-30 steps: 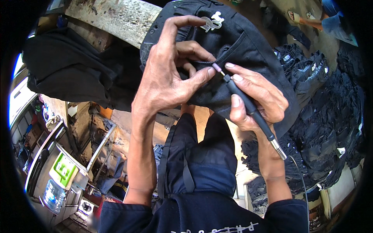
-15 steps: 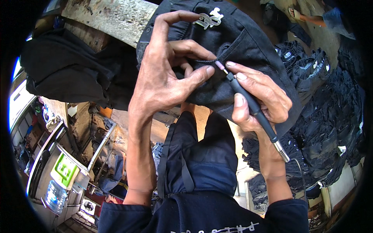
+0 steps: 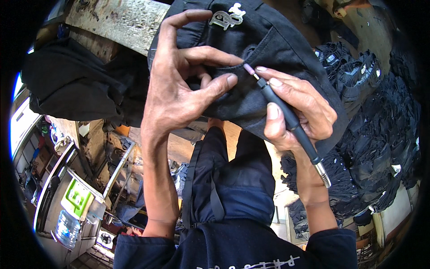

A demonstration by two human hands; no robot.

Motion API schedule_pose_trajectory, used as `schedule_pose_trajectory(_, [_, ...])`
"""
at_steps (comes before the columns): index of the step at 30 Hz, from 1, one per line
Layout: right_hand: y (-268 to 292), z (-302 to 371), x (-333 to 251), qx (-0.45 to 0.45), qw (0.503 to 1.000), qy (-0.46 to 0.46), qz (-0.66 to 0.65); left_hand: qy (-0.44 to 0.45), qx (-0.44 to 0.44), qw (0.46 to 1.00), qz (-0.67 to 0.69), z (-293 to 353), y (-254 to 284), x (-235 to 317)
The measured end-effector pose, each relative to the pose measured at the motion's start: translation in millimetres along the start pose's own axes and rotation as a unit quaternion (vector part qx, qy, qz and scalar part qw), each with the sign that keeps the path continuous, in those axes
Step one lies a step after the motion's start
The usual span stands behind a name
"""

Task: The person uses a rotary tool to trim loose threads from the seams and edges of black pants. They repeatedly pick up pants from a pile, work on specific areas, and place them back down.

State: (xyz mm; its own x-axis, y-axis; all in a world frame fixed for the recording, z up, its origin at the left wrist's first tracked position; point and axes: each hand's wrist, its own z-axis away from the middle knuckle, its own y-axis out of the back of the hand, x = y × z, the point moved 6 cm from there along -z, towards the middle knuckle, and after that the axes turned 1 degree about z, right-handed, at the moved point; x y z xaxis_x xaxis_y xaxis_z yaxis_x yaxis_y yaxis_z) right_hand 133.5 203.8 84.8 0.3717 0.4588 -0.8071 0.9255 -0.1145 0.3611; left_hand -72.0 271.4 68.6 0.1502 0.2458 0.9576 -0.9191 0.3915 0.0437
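Black garment (image 3: 268,49) with a stitched, curved pocket seam hangs spread in front of me, a silvery-white metal-looking emblem (image 3: 227,18) near its top. My left hand (image 3: 172,85) lies against the cloth with its fingers apart. One fingertip touches the seam, another reaches beside the emblem, and the thumb is stretched out below. A black pen-shaped rotary grinder (image 3: 286,110) with a pink grinding tip is held like a pen in my right hand (image 3: 309,105). Its tip is at the seam, close to my left fingertip; whether it touches the cloth I cannot tell.
A worn wooden board (image 3: 118,24) lies behind the garment at the far left, dark cloth (image 3: 67,80) hanging below it. Heaped black garments (image 3: 371,148) fill the right side. At the lower left are a green tray (image 3: 77,197) and a clear plastic bottle (image 3: 68,228).
My left hand and the upper garment have shifted slightly left in view. The grinder's tip has moved a little left and up, staying near the seam.
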Motion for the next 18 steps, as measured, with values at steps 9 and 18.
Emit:
schedule_pose_trajectory(9, [1.9, 1.4, 2.7, 0.009, 1.000, -0.012, 0.000, 0.000, 0.002, 1.000, -0.015, 0.1, 0.2, -1.7])
schedule_pose_trajectory(18, [4.4, 1.3, 4.3, 0.006, 0.999, -0.036, -0.003, 0.011, -0.005, 1.000, -0.013, 0.5, -0.2, -2.6])
